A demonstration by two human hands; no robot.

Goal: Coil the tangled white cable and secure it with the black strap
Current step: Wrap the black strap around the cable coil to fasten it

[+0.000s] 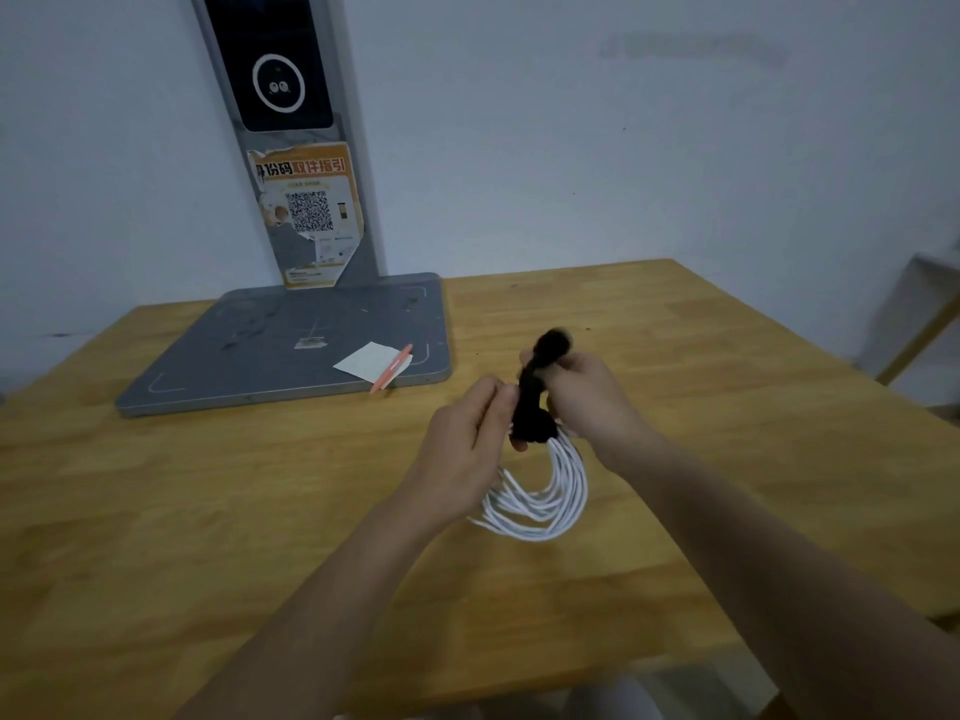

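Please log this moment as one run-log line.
left hand: grips white cable | right hand: pulls black strap | step: strapping coil

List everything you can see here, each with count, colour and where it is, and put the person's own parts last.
white cable: one, white, coiled in loops, hanging below the hands above the table
black strap: one, black, around the top of the coil, between the hands
table: one, light wood, fills the foreground
grey base plate: one, grey, on the table at back left
grey column: one, grey with a black panel and an orange QR sticker, rising from the plate
paper slip: one, white, on the plate's right part
pen: one, orange-pink, beside the slip
wall: white, behind
left hand: grip on the coil
right hand: grip on the strap
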